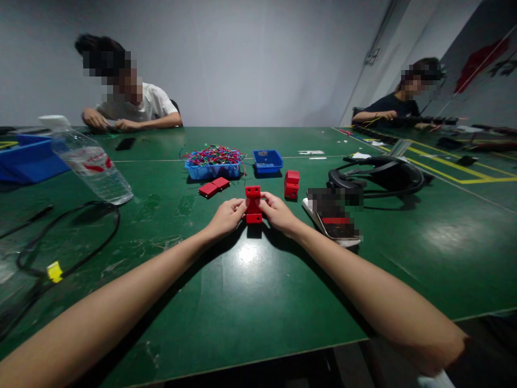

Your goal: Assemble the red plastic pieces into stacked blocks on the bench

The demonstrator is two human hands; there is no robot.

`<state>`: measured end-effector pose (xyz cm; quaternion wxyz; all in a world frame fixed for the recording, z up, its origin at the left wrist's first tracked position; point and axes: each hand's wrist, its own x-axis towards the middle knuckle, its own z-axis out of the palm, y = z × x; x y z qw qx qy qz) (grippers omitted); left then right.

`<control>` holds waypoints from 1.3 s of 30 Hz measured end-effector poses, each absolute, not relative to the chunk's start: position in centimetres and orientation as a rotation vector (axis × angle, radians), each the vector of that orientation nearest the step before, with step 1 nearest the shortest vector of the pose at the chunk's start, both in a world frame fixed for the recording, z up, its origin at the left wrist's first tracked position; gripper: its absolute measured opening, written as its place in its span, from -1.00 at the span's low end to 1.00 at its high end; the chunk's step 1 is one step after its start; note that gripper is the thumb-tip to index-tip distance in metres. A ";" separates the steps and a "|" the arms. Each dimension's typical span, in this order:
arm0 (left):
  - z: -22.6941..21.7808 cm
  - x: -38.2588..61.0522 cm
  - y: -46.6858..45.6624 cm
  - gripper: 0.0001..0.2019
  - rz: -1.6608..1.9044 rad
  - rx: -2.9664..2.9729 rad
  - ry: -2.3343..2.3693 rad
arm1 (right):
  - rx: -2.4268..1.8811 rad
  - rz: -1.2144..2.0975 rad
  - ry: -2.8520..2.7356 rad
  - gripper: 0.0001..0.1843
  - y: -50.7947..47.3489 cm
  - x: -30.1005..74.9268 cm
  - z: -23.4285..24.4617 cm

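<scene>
Between my two hands is a red block-shaped part [253, 217] with small dark holes in its upper and lower ends. My left hand [229, 216] grips its left side, fingers closed. On the opposite side my right hand [278, 213] pinches it too, the thumb over its middle. The part casts a shadow on the green table just below it. Beyond my left hand lie flat red pieces [214, 187] side by side. Another red block [291, 185] stands past my right hand.
Farther back are a blue tray [214, 172] heaped with coloured wires and a smaller blue tray [268, 168]. A phone [333, 221] and black headset [377, 175] lie right. A tilted-looking water bottle [95, 167] and black cable [115, 226] are left. Two people sit across the table.
</scene>
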<state>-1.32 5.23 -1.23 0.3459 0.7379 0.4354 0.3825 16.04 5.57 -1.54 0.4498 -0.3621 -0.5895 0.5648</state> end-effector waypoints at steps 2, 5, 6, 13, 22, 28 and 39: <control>-1.4 -1.0 5.4 -0.60 1.027 2.016 1.190 | -0.929 1.370 -1.430 -0.80 5.7 16.1 -1.6; -1.4 -0.8 5.4 -0.63 1.025 2.100 1.231 | -0.938 1.359 -1.396 -0.81 5.8 16.2 -1.7; -1.4 -0.8 5.4 -0.63 1.023 2.113 1.228 | -0.936 1.358 -1.393 -0.82 5.9 16.2 -1.7; -1.5 -1.1 5.3 -0.57 1.050 2.077 1.185 | -0.875 1.356 -1.446 -0.78 5.9 16.2 -2.2; -1.1 -1.2 4.6 -0.62 1.052 2.074 1.115 | -0.917 1.345 -1.445 -0.75 5.9 16.2 -2.1; -1.2 -1.2 4.8 -0.59 1.070 2.072 1.123 | -0.820 1.356 -1.507 -0.71 5.7 16.4 -2.1; -1.1 -1.3 4.6 -0.58 1.105 2.085 1.151 | -0.758 1.308 -1.585 -0.63 6.3 16.6 -2.7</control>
